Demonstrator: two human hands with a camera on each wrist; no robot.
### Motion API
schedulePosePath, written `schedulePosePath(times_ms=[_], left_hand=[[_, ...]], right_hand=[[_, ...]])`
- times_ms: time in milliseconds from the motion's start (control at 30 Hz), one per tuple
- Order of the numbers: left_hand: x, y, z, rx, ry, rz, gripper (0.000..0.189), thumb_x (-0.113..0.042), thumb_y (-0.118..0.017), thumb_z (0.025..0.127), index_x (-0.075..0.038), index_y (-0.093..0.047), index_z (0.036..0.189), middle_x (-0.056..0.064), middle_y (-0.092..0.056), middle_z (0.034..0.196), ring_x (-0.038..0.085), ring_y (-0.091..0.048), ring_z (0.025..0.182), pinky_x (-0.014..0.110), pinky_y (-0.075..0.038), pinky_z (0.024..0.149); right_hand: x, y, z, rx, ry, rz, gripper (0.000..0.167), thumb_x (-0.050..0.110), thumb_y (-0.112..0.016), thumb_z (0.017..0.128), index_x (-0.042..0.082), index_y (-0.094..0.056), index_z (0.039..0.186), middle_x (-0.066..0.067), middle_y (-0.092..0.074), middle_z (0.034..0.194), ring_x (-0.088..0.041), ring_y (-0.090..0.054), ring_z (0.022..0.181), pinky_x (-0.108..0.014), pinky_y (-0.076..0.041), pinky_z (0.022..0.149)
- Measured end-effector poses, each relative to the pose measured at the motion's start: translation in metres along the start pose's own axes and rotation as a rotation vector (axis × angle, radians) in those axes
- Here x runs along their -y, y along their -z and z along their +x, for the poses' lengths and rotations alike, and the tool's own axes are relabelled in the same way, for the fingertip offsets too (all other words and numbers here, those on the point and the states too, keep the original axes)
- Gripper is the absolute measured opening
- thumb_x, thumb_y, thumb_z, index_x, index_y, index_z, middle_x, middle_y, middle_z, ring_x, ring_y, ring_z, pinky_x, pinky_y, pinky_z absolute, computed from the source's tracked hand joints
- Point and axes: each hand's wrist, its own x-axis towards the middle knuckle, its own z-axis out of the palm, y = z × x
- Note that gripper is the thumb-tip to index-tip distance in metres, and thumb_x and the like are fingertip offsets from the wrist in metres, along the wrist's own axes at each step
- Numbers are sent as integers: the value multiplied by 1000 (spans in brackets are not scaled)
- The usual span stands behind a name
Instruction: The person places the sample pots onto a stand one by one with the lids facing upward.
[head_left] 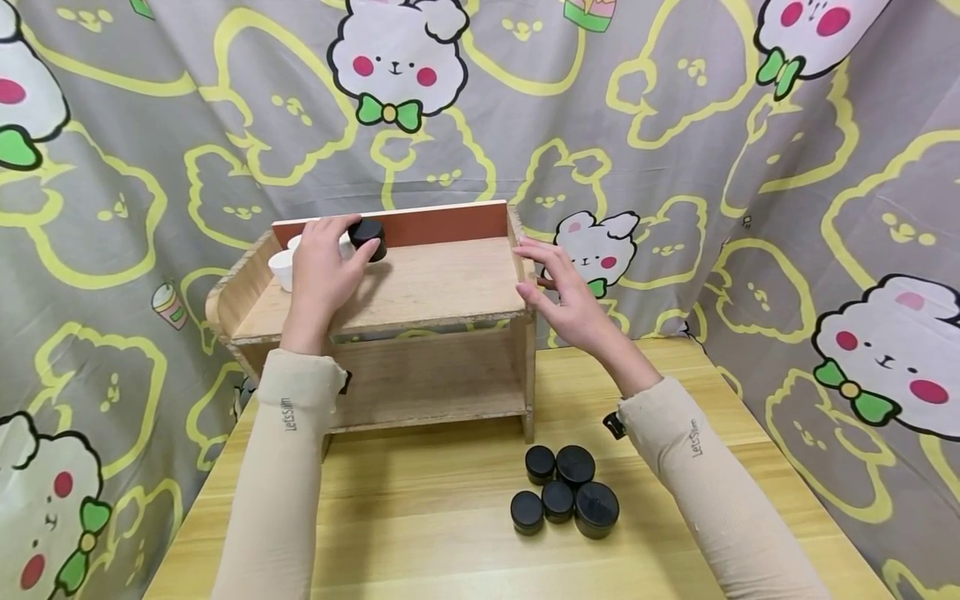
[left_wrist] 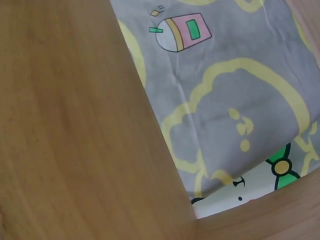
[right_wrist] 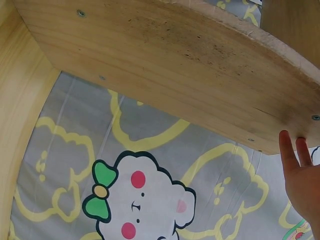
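A: What lies nearest?

B: Two beige sleeves rise from the bottom edge of the frame over a pale wooden bench. At lower centre-right, five lidded black jars stand on it in a tight cluster: two larger, three smaller.

A: And beyond those?

B: The right hand, right of centre, its fingers loosely extended at the end panel of a wooden shelf unit. The right wrist view shows that panel's outer face, dotted with metal screws, and two fingertips at its edge, on the right side of the frame.

A: Are they pressing on it?

B: I can't tell how firmly, if at all.

A: What about the other one?

B: The left hand, left of centre, pinches a small black jar between thumb and fingers, at the top tier. Whether its base meets the board, I can't say.

A: Anything near it?

B: White jars to its left, partly hidden by that hand. Behind runs a reddish-brown backboard, and farthest off, a grey cartoon-print curtain fills the upper frame.
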Motion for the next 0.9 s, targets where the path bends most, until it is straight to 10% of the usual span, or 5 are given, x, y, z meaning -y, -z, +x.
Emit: schedulePosePath(times_ms=[900], left_hand=[[6, -5, -4, 58, 9, 140, 51, -33, -71, 98, -4, -64, 139, 22, -65, 136, 41, -55, 128, 57, -43, 108]], right_hand=[[3, -1, -1, -2, 8, -5, 48, 30, -59, 106, 23, -47, 152, 3, -32, 166, -22, -36, 150, -57, -45, 113]])
